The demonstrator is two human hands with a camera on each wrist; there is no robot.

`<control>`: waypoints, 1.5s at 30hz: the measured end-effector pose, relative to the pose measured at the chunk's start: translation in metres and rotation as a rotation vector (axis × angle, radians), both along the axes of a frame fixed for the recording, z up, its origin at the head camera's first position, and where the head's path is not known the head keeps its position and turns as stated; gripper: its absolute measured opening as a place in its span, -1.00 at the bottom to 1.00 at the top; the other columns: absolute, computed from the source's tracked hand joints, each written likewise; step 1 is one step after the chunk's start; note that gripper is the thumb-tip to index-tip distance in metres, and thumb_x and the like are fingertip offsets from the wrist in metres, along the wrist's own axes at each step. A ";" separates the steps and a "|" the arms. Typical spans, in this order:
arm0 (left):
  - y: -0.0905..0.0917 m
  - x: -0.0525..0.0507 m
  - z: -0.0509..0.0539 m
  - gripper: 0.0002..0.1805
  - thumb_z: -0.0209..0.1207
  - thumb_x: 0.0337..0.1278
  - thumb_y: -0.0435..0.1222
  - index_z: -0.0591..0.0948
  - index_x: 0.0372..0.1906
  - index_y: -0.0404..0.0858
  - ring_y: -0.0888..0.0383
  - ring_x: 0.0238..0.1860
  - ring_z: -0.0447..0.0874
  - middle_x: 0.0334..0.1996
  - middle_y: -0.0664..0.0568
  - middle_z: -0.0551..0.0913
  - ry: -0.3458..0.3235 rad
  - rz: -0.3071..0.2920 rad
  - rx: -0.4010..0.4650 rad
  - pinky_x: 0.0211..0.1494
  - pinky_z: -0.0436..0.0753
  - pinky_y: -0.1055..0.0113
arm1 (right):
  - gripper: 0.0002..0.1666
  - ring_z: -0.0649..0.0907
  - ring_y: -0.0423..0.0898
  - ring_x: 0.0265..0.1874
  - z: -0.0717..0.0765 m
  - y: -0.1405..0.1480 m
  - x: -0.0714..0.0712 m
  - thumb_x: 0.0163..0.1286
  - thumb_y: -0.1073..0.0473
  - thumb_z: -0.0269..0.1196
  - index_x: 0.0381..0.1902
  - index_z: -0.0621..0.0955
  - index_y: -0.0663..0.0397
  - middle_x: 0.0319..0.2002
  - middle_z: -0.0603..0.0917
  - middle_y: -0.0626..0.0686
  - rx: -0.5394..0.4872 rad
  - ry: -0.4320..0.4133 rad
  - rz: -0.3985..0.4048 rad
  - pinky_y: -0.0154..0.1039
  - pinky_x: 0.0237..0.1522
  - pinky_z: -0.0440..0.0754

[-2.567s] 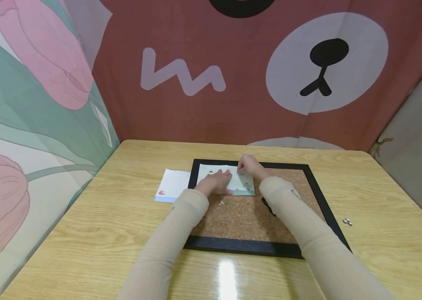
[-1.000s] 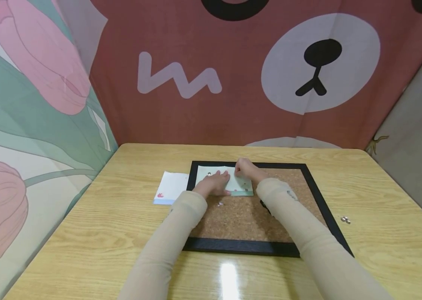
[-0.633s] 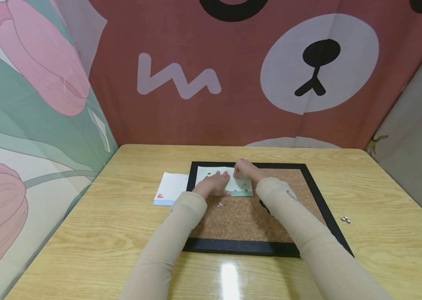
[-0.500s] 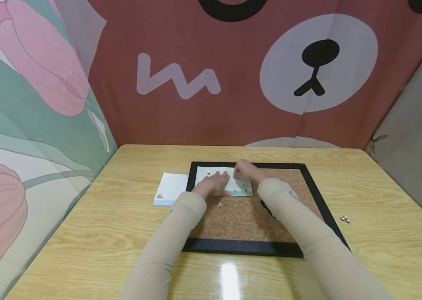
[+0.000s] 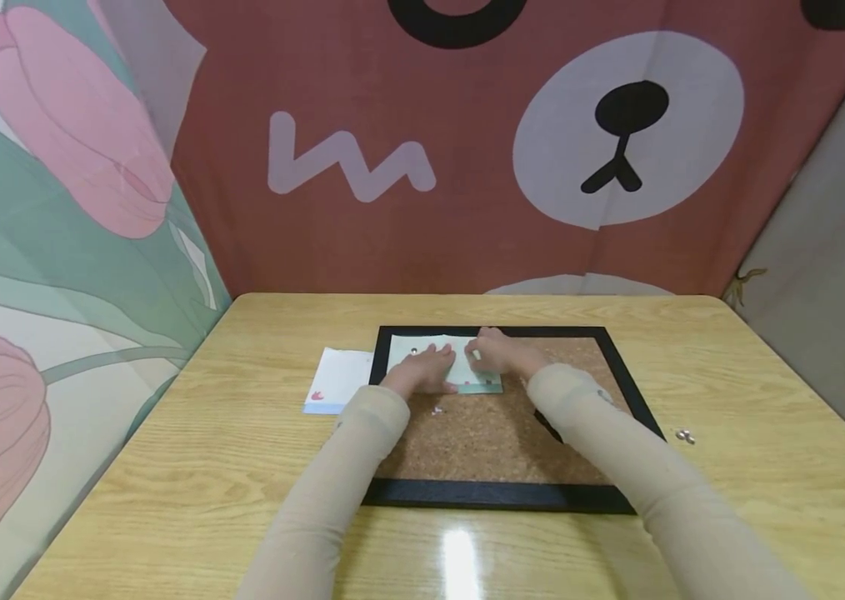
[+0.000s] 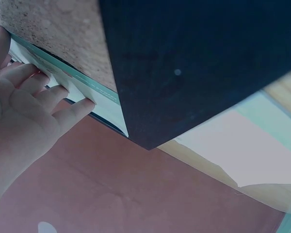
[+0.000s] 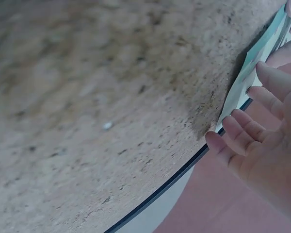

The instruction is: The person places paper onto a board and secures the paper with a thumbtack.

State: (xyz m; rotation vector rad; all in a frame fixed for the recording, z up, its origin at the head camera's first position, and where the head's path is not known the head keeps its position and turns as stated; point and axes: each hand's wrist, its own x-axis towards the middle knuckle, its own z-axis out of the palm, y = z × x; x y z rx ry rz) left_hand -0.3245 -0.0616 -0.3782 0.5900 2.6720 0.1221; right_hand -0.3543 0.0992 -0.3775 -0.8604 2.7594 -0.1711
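Note:
A pale sheet of notepaper with a green lower band lies on the upper left of a black-framed cork board. My left hand rests on it with fingers spread; the left wrist view shows the fingertips along the sheet. A small silver tack sits near its top left. My right hand is at the sheet's right part, fingers loosely bent. In the right wrist view its thumb and fingers stand apart, fingertips at the sheet's edge, with nothing visibly held.
A white sheet with a blue band lies on the table, left of the board. Several silver tacks lie to the right. Tiny pale pieces are on the cork. A printed curtain hangs behind the table.
My right hand has gone from a tight curl on the sheet's upper right to a looser bend, its forearm shifting slightly right. My left hand stays spread on the paper.

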 end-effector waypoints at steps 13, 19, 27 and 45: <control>-0.003 -0.003 -0.003 -0.24 -0.01 0.17 0.01 0.03 0.37 -0.22 0.01 0.36 -0.21 0.38 0.02 -0.10 0.008 -0.038 0.015 0.30 -0.04 0.07 | -0.48 0.34 0.15 0.11 -0.007 0.004 0.010 0.32 0.12 0.10 0.20 0.37 0.20 0.13 0.36 0.27 0.019 0.044 0.005 0.02 0.08 0.31; -0.016 0.001 0.005 -0.36 -0.01 0.22 -0.08 0.17 0.33 -0.26 0.02 0.31 0.05 0.32 -0.05 0.14 -0.001 -0.023 0.185 0.28 0.09 0.17 | -0.47 0.33 0.14 0.10 -0.009 0.002 0.013 0.33 0.11 0.08 0.21 0.36 0.20 0.13 0.35 0.26 0.030 0.050 0.016 0.01 0.08 0.32; -0.053 0.015 0.031 -0.48 0.08 0.18 -0.21 0.36 0.19 -0.39 -0.01 0.09 0.41 0.09 -0.19 0.45 0.113 0.057 0.502 0.09 0.39 0.18 | -0.46 0.33 0.10 0.10 -0.006 0.001 0.012 0.33 0.09 0.08 0.22 0.36 0.19 0.15 0.34 0.24 0.033 0.052 0.002 -0.02 0.10 0.29; -0.136 0.029 0.039 -0.52 0.16 0.08 -0.24 0.46 0.05 -0.46 -0.14 -0.06 0.49 -0.09 -0.28 0.54 0.318 0.493 0.472 -0.03 0.44 0.06 | -0.49 0.32 0.15 0.13 -0.013 0.013 0.011 0.33 0.13 0.08 0.19 0.37 0.26 0.16 0.33 0.28 -0.037 0.091 0.061 0.02 0.12 0.25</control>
